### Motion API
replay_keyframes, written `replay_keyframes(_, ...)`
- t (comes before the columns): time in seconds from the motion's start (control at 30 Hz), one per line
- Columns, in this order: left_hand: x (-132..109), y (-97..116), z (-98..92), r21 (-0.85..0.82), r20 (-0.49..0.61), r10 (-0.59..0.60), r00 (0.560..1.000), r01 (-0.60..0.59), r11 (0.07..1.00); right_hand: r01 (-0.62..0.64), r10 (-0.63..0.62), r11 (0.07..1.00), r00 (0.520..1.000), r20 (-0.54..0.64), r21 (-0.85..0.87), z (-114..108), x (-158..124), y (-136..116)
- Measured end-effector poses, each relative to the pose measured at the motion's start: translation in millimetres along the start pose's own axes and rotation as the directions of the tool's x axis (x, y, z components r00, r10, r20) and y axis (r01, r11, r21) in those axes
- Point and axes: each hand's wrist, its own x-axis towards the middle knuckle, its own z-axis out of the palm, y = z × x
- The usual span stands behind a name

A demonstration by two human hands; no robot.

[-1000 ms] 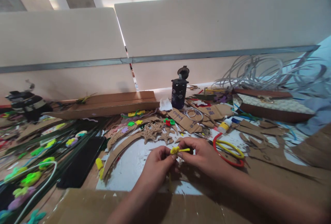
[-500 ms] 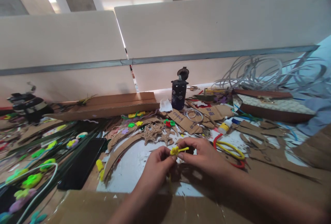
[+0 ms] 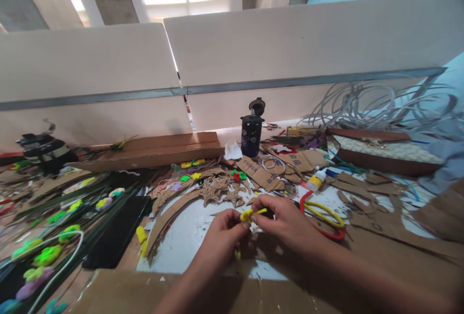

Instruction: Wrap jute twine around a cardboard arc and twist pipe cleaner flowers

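Observation:
Both hands meet over the white board [image 3: 181, 236]. Between them is a yellow pipe cleaner [image 3: 247, 215], bunched into a small flower-like shape with loops. My left hand [image 3: 225, 231] pinches its left side between thumb and forefinger. On the other side my right hand [image 3: 277, 215] pinches it too, and a short free end sticks out above its fingers. A yellow length hangs below the left fingers. Just beyond the hands lie two twine-covered stars [image 3: 213, 188] and a curved cardboard strip [image 3: 170, 215].
A dark bottle [image 3: 251, 135] with its lid up stands at the back. Left are a black phone-like slab [image 3: 116, 232] and several bright fuzzy flowers [image 3: 49, 254]. Right lie red and yellow cords [image 3: 326, 215], a glue bottle [image 3: 316, 179], cardboard scraps [image 3: 391, 222] and a handbag [image 3: 384, 152].
The whole view has shifted slightly downward in the picture. Both hands keep their pinch on the yellow pipe cleaner, whose free end now tilts a little differently.

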Motion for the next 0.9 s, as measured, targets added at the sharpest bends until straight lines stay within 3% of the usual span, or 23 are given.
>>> replay_keyframes(0.33,1,-1,4.7,-0.026,-0.042,0.01,0.999,-0.011,1.0,-0.126,0.143,0.965,0.988,-0.059,0.228,12,-1,3)
replay_keyframes(0.6,3,-5,6.2,-0.078,-0.085,0.019,0.996,-0.026,0.997,-0.103,0.115,0.99,0.983,-0.14,0.094,11,-5,-16)
replay_keyframes(0.9,1,-6,6.6,-0.002,-0.099,0.097,0.99,-0.097,0.995,-0.128,0.152,0.972,0.982,-0.114,0.197,11,-2,-9)
